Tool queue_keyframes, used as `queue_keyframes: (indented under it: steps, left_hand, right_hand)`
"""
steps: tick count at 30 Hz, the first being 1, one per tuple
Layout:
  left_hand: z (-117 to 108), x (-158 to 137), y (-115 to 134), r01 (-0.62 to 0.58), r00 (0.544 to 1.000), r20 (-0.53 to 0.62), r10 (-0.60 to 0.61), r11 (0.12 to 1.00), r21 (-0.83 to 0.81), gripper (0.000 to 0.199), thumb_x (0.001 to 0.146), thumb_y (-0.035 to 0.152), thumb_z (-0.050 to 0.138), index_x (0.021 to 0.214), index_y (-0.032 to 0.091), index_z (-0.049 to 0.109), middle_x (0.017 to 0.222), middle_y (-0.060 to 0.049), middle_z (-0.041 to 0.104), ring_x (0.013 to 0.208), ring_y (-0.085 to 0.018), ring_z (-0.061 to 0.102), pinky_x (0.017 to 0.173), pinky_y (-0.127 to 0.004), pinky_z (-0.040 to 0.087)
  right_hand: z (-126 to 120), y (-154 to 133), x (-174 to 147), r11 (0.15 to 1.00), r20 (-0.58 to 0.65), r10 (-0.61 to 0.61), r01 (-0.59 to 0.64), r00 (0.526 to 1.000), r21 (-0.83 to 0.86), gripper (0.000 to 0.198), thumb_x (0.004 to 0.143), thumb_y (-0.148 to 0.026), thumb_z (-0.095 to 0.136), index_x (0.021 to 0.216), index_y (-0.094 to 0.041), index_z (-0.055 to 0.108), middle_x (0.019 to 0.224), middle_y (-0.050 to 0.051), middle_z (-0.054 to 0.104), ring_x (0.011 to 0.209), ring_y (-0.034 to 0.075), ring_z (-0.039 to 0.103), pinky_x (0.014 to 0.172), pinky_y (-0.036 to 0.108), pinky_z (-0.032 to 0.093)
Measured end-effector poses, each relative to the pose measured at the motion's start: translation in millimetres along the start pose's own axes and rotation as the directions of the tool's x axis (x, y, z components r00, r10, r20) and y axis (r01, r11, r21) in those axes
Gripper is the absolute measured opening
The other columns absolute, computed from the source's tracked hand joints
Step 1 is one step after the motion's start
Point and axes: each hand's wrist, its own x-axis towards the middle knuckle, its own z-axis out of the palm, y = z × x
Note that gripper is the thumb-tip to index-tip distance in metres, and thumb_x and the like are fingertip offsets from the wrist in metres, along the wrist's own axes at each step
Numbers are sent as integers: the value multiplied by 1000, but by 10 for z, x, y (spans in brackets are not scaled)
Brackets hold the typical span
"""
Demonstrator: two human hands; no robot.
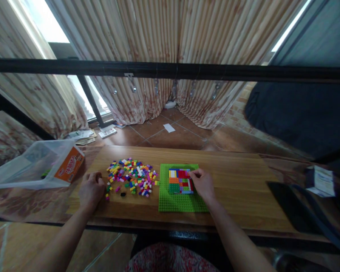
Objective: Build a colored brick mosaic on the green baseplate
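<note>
A green studded baseplate [170, 204] lies on the wooden table, carrying a flat, square patchwork of coloured toy building bricks [174, 180]. My right hand [203, 184] reaches over the plate's right side, thumb and forefinger pinched at the patchwork's upper right corner by the red bricks. Whatever lies between those fingertips is too small to make out. To the left of the plate spreads a loose heap of small coloured bricks [133, 175]. Just left of this heap my left hand [92, 189] rests on the table, its fingers curled in; its palm is hidden.
A clear plastic bin [31, 160] with an orange label lies at the table's left end. A dark flat object [290, 204] is at the right end, near a light box [323, 181]. A black horizontal bar [170, 71] crosses beyond the table, before the curtains.
</note>
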Motion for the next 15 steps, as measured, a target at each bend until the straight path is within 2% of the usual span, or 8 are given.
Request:
queue_keyframes:
  steps: [3, 8, 12, 15]
  left_hand:
    - [-2, 1, -9, -4, 1000, -17, 4, 1000, -16, 35, 87, 30, 41, 108, 16, 66, 117, -15, 61, 98, -29, 62, 84, -40, 49]
    - [0, 3, -8, -9, 1000, -23, 8, 1000, -20, 33, 85, 28, 44, 107, 17, 67, 115, -15, 62, 97, -28, 62, 82, -39, 49]
    - [-1, -6, 5, 5, 1000, -18, -5, 1000, -3, 34, 87, 28, 42, 107, 16, 66, 115, -15, 61, 98, -28, 62, 81, -38, 49]
    - [-2, -22, 15, -8, 1000, -29, 8, 1000, 4, 34, 87, 27, 41, 106, 16, 66, 114, -14, 61, 98, -27, 62, 82, -36, 49]
  right_hand:
    - [-36, 55, -3, 996, 10, 7, -8, 1000, 86, 43, 81, -55, 52, 74, -17, 71, 72, 6, 73, 66, 19, 64, 61, 29, 45]
    - [-168, 156, -90, 956, -90, 103, -74, 991, 285, 50, 79, -61, 53, 80, -15, 71, 75, 9, 73, 65, 20, 65, 61, 29, 48]
    - [-221, 117, -289, 961, -92, 78, -50, 993, 271, 44, 80, -57, 56, 79, -16, 71, 76, 8, 73, 67, 20, 65, 64, 31, 49]
    - [-144, -29, -489, 974, -55, -9, 21, 998, 225, 38, 84, -51, 54, 83, -17, 71, 80, 8, 73, 73, 21, 66, 69, 32, 50]
